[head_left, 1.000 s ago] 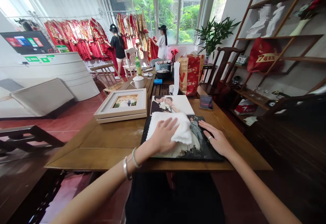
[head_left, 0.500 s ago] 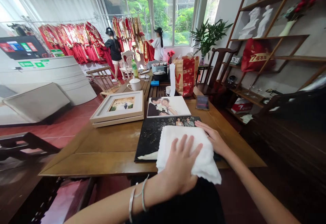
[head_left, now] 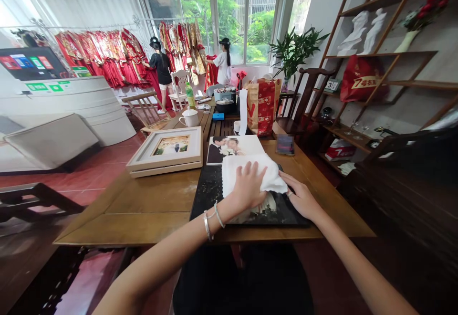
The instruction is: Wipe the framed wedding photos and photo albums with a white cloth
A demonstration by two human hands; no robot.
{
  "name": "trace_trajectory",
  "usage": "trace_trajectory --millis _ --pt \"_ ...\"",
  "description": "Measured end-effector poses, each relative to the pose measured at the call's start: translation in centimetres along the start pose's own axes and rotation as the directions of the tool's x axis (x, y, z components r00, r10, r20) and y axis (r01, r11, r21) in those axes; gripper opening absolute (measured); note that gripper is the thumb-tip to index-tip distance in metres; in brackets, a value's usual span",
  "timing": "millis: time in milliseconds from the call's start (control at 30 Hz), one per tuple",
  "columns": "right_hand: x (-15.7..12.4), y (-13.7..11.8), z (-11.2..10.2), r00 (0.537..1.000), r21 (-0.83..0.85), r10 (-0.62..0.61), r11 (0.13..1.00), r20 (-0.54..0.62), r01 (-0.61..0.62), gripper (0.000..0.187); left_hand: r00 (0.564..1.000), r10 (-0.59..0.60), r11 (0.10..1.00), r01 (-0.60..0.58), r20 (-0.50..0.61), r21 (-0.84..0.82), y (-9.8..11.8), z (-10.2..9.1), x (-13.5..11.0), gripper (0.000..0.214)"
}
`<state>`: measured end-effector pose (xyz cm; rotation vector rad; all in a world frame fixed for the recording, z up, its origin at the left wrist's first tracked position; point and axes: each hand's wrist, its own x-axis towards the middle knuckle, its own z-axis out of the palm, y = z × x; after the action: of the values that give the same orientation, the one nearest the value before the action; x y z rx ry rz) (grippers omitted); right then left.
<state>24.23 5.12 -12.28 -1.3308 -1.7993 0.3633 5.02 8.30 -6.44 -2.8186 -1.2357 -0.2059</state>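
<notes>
A large dark wedding photo panel [head_left: 211,195] lies flat on the wooden table [head_left: 153,205] in front of me. A folded white cloth [head_left: 236,169] lies on its upper middle, and my left hand [head_left: 246,188] presses flat on the cloth with fingers spread. My right hand [head_left: 300,198] lies flat and open on the panel's right part, touching the cloth's edge, a ring on one finger. Just beyond the panel lies a white-bordered wedding photo [head_left: 229,145].
A framed picture in a pale frame [head_left: 166,150] sits to the left on the table. A small dark card [head_left: 285,144], a red paper bag [head_left: 263,105], a white teapot [head_left: 189,117] and other things stand farther back. Two people stand by racks of red garments [head_left: 103,57]. Shelves line the right wall.
My left hand has pushed the cloth from the near edge of the panel back up to its far part. My right hand stays flat on the panel.
</notes>
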Motion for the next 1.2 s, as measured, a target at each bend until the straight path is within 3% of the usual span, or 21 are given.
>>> trace_trajectory --millis 100,200,333,467,567,700,833,933,1067,1133,1200 --pt "0.0 0.0 0.0 1.000 0.005 -0.002 1.000 0.000 0.002 0.041 0.998 0.055 0.998 -0.055 0.021 -0.029 1.0 -0.3 -2.3 0.068" --pt "0.0 -0.2 -0.1 1.000 0.003 0.001 1.000 0.009 -0.001 0.038 0.990 0.132 0.987 -0.127 0.051 -0.096 2.1 -1.5 -6.1 0.073" --pt "0.0 -0.5 -0.1 1.000 -0.018 0.009 1.000 0.026 -0.009 0.037 0.987 0.135 0.974 -0.117 0.082 -0.195 1.5 -4.0 -10.9 0.066" --pt "-0.1 -0.5 -0.1 0.999 -0.024 0.023 0.999 0.025 -0.022 0.037 0.998 -0.069 0.989 0.067 -0.012 -0.130 -1.7 -6.0 -13.8 0.060" --pt "-0.1 -0.5 -0.1 0.999 -0.021 0.024 1.000 0.027 -0.024 0.037 0.967 -0.196 0.981 0.192 -0.163 -0.041 -5.1 -6.5 -15.6 0.052" --pt "-0.1 -0.5 0.0 0.999 -0.017 0.021 1.000 0.025 -0.021 0.037 0.910 -0.275 0.945 0.316 -0.310 0.089 -9.8 -5.6 -18.0 0.052" --pt "-0.1 -0.6 0.1 0.999 -0.036 0.030 0.999 0.026 -0.029 0.037 0.902 -0.321 0.921 0.368 -0.288 0.127 -12.9 -3.8 -19.6 0.056" --pt "-0.1 -0.7 0.1 0.999 -0.047 0.030 0.999 0.033 -0.029 0.038 0.920 -0.284 0.950 0.308 -0.270 0.053 -12.0 -3.5 -19.7 0.059" --pt "-0.1 -0.8 0.1 0.999 -0.045 0.025 0.999 0.032 -0.024 0.037 0.938 -0.225 0.969 0.188 -0.263 -0.160 -7.2 -4.0 -18.3 0.045" --pt "-0.1 -0.8 0.1 0.999 -0.048 0.032 0.998 0.033 -0.030 0.037 0.941 -0.280 0.935 0.221 -0.192 -0.277 -5.2 -3.6 -17.3 0.039" --pt "-0.1 -0.9 0.0 0.999 -0.048 0.038 0.998 0.036 -0.036 0.038 0.903 -0.396 0.876 0.317 -0.166 -0.363 -4.3 -2.5 -16.4 0.043"
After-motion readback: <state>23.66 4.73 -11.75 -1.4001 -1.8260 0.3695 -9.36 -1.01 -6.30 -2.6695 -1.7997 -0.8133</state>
